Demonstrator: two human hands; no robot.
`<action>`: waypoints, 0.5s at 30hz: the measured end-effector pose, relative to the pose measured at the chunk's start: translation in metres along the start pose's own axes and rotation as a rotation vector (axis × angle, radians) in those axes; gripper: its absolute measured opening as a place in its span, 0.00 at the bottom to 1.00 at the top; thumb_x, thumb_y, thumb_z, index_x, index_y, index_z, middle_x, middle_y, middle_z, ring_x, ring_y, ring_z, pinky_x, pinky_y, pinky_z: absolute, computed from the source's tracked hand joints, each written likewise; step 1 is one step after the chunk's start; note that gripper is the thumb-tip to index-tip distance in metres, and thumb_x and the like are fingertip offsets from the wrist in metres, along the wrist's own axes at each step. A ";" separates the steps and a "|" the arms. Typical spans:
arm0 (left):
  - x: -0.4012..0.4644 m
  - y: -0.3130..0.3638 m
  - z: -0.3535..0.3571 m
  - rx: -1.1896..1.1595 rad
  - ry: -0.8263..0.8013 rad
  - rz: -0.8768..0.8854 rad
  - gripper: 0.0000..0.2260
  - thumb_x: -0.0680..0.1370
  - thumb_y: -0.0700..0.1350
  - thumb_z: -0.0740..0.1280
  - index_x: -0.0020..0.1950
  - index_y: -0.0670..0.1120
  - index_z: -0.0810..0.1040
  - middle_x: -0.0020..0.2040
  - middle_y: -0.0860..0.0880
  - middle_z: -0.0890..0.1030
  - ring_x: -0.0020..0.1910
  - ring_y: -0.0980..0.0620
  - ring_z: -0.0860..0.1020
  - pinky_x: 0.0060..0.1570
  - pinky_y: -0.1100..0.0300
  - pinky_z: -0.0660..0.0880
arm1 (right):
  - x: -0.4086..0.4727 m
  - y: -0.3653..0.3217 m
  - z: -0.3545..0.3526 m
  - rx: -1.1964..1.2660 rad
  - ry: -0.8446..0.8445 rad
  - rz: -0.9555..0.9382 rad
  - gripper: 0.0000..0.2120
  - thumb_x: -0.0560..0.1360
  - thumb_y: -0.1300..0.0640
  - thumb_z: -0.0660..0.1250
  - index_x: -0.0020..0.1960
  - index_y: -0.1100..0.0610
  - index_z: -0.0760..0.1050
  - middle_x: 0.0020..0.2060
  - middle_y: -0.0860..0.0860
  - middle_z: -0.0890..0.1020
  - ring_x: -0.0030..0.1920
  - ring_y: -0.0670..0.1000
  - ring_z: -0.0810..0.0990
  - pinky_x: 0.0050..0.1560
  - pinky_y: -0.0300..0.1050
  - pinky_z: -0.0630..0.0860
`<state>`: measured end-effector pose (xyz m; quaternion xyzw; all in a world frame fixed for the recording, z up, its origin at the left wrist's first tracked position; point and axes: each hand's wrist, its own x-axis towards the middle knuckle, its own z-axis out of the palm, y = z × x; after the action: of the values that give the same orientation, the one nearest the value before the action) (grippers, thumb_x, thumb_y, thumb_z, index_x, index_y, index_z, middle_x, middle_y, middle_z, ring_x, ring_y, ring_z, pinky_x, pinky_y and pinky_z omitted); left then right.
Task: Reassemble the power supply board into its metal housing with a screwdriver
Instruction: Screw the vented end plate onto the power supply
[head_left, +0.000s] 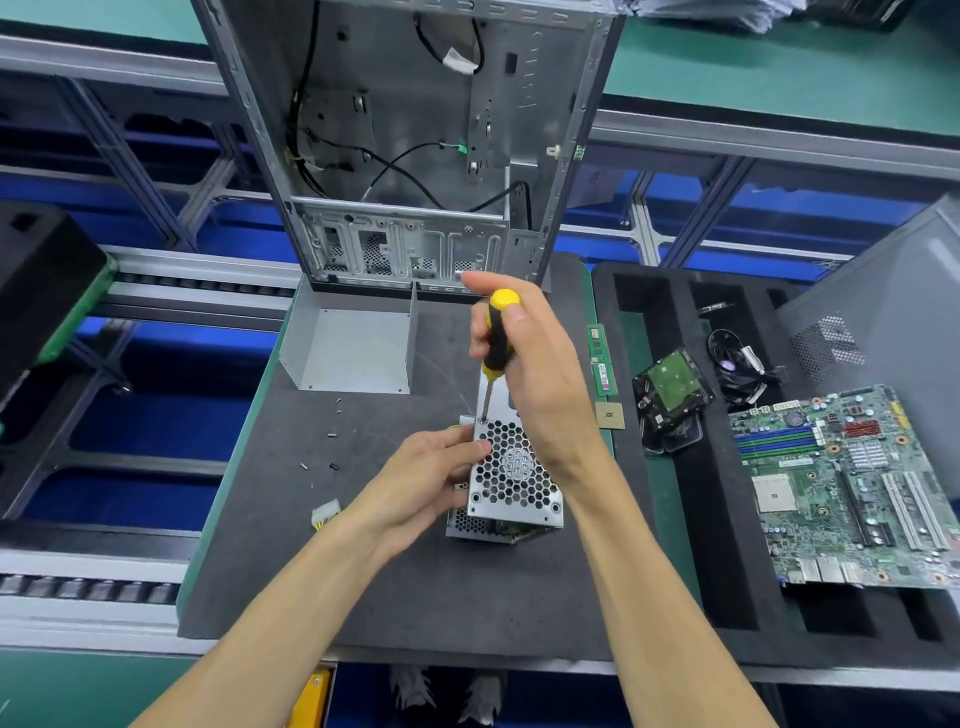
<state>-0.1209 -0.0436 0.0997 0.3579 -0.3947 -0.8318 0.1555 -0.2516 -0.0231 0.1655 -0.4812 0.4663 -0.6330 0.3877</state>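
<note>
Gripping the yellow-and-black screwdriver (495, 332) upright, the right hand (540, 374) sets its tip at a top corner of the metal housing (511, 480), which sits at frame centre on the dark mat (415, 587). The left hand (426, 480) clasps the housing's left side, fingers on the honeycomb grille. Loose screws (332, 434) lie apart to the left, near a white connector (325, 514). An open computer case (410, 140) stands behind; a motherboard (852, 488) and hard drive (672, 395) rest at right.

Your right hand (535, 374) hides part of the housing (511, 480); the motherboard (852, 488) and case (415, 140) run off frame.
</note>
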 end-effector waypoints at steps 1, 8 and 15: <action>0.000 0.000 0.000 0.011 -0.011 0.005 0.13 0.83 0.38 0.62 0.66 0.38 0.78 0.44 0.46 0.86 0.48 0.50 0.83 0.51 0.54 0.81 | 0.001 0.000 0.001 -0.028 -0.004 -0.008 0.13 0.85 0.60 0.55 0.65 0.61 0.73 0.46 0.51 0.79 0.45 0.47 0.79 0.49 0.37 0.74; 0.000 -0.001 -0.002 0.029 -0.029 0.021 0.13 0.83 0.38 0.62 0.66 0.38 0.78 0.38 0.51 0.85 0.43 0.54 0.83 0.56 0.51 0.81 | 0.005 0.002 0.002 0.029 0.070 0.012 0.05 0.83 0.57 0.58 0.57 0.54 0.70 0.36 0.46 0.73 0.35 0.46 0.70 0.38 0.38 0.69; 0.000 -0.003 -0.006 0.008 -0.005 0.003 0.13 0.83 0.39 0.63 0.65 0.39 0.80 0.33 0.52 0.81 0.45 0.50 0.80 0.53 0.52 0.80 | 0.001 0.003 0.005 -0.059 0.050 -0.044 0.05 0.83 0.59 0.63 0.58 0.58 0.71 0.46 0.51 0.85 0.47 0.54 0.86 0.51 0.51 0.81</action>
<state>-0.1161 -0.0450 0.0951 0.3559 -0.3989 -0.8309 0.1545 -0.2467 -0.0261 0.1635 -0.4865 0.4838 -0.6391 0.3475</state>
